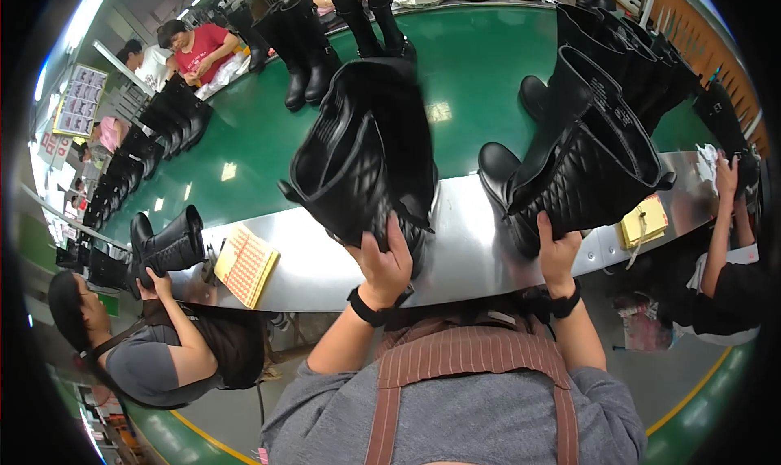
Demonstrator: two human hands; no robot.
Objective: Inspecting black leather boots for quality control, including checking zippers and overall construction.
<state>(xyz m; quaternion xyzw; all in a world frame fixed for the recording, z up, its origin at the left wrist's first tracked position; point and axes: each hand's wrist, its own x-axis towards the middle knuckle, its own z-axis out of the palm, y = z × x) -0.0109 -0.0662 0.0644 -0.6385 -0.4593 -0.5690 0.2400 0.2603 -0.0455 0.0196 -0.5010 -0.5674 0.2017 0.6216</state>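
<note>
Head view: tall black quilted boots, one held in each hand.
Left hand (382,261) grips the left boot (364,184), thumb against the quilting; right hand (559,257) grips the right boot (569,172) likewise. Both are over the steel bench edge (464,245), between yellow pad (246,266) and yellow bundle (645,221); sole contact unclear.

From here I see a tall, shiny black boot with puffy diamond stitching (366,190). It is held up at a slant, its wide top gaping toward the person's left, and its far side is blurry. Well apart, to the right, is a matching tall black stitched boot (582,180). This one leans right, its top open too. A small black tab sticks out by each rim. I can't tell if another boot hides behind either one.
</note>
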